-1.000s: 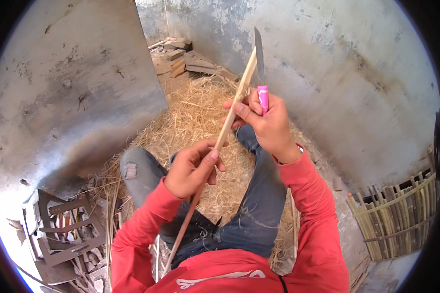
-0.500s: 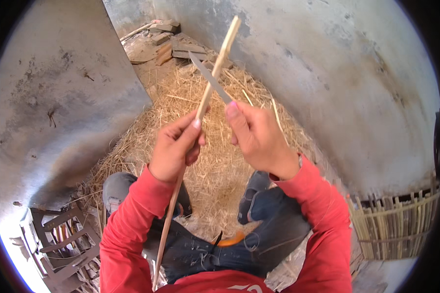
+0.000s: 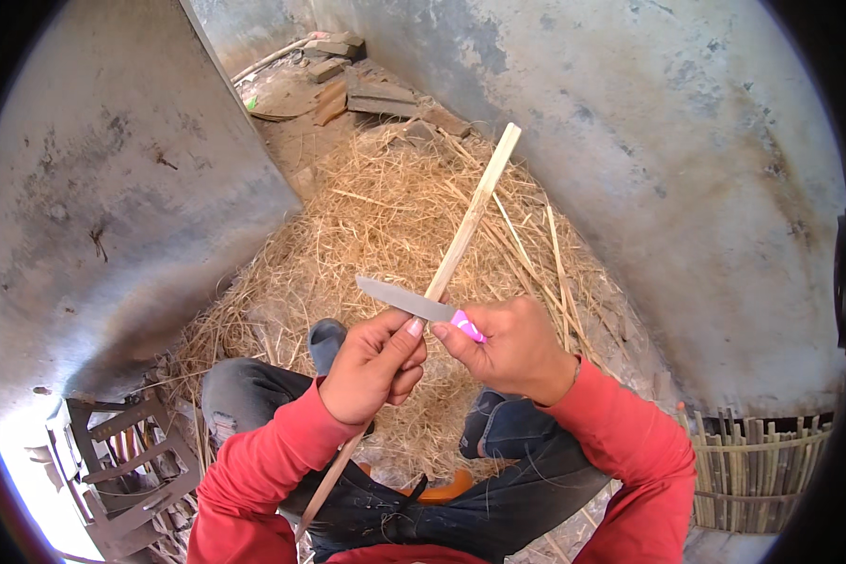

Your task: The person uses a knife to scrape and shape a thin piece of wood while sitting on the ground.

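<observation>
A long, pale split-bamboo strip [image 3: 475,211] runs slantwise from my lap up toward the far right. My left hand [image 3: 371,368] is closed round its middle, with the thumb on top. In my right hand [image 3: 519,350] is a knife [image 3: 399,296] with a pink-and-white handle. Its grey blade lies across the strip, just above my left thumb, with the tip pointing left. Part of the handle is hidden in my right fist. The strip's lower end passes below my left forearm.
Curly shavings [image 3: 348,226] cover the floor between two worn plaster walls. Bricks [image 3: 381,94] lie in the far corner. Loose strips [image 3: 556,249] rest by the right wall, a slatted bamboo basket [image 3: 757,470] stands lower right, and a brown frame [image 3: 132,461] lower left. Something orange [image 3: 446,489] shows beneath me.
Both hands have come down toward me, and the strip now leans further right. The knife blade has moved down the strip to beside my left thumb and lies flatter. The view has shifted slightly.
</observation>
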`<state>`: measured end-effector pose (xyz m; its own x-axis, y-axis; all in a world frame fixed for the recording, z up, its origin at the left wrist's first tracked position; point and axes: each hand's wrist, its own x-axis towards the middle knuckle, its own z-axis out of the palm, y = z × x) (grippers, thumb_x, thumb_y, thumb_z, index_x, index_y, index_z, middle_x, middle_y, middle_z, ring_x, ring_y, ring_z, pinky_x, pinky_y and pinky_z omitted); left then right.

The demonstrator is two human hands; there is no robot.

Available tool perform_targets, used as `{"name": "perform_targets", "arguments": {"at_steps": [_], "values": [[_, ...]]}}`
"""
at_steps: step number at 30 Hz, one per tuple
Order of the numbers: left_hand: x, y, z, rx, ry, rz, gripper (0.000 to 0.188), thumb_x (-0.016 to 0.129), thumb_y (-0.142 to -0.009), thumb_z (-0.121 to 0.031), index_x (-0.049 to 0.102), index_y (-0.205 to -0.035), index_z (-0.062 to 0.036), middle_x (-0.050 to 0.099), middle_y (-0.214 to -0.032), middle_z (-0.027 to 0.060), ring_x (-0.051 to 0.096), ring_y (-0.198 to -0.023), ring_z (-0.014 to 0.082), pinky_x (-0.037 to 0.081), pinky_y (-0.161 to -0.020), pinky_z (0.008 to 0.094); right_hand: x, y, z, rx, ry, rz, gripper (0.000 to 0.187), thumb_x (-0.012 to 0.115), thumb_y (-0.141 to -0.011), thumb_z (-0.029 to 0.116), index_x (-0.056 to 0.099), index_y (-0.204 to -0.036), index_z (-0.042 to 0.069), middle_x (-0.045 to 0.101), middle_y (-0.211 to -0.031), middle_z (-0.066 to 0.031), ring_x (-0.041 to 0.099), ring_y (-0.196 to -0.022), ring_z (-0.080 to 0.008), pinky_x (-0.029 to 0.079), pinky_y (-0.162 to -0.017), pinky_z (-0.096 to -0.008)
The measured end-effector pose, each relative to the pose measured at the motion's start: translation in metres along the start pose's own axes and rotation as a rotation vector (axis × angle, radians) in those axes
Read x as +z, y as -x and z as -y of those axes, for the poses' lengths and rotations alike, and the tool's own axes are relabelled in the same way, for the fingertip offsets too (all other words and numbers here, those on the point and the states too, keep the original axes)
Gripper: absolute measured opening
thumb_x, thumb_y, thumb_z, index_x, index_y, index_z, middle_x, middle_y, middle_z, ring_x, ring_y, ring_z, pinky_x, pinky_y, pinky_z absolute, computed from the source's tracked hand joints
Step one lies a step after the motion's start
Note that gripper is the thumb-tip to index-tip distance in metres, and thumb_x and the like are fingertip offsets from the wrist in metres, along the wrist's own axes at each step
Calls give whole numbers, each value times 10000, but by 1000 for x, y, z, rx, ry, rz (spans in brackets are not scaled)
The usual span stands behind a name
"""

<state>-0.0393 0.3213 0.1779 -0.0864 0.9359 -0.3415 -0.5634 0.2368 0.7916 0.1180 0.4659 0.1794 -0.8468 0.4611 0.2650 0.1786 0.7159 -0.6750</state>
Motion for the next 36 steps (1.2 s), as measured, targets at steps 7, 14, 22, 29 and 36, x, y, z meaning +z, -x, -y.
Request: {"name": "perform_targets", "arguments": {"at_steps": [7,14,22,29,36], "values": [[5,14,-4,-139,-28,-9,388,427,-1108,-233,484,-1444,-46,346,-681,-54,284,-477,41,240,-423,221,-23,-23,-17,144,194,-122,469,610,-979,454,719,-711,85,576,-532,-161,593,-464,-360,454,-449,-441],[-12,19,8,-144,-80,-85,411,438,-1106,-229,477,-1474,-52,375,-656,-54,321,-465,35,294,-404,211,15,0,1,-87,83,86,430,600,-985,437,732,-771,88,576,-527,-140,597,-456,-337,468,-453,-449],[-15,29,2,-117,-43,-65,356,461,-1100,-236,545,-1395,-56,426,-694,-37,341,-472,29,296,-404,209,2,-25,-11,190,86,45,370,618,-985,409,778,-870,95,563,-532,-149,572,-440,-307,437,-445,-412],[-16,29,3,-114,-17,-104,387,477,-1095,-246,529,-1426,-54,414,-699,-41,328,-477,27,285,-408,204,8,-17,3,70,29,154,395,585,-986,467,804,-901,149,588,-540,-159,604,-485,-354,471,-470,-453],[-15,29,2,-114,3,-107,385,467,-1098,-247,529,-1421,-47,392,-696,-52,308,-482,31,267,-421,207,10,-21,4,124,-44,182,453,564,-991,495,786,-858,124,583,-545,-176,601,-493,-377,464,-468,-468]]}}
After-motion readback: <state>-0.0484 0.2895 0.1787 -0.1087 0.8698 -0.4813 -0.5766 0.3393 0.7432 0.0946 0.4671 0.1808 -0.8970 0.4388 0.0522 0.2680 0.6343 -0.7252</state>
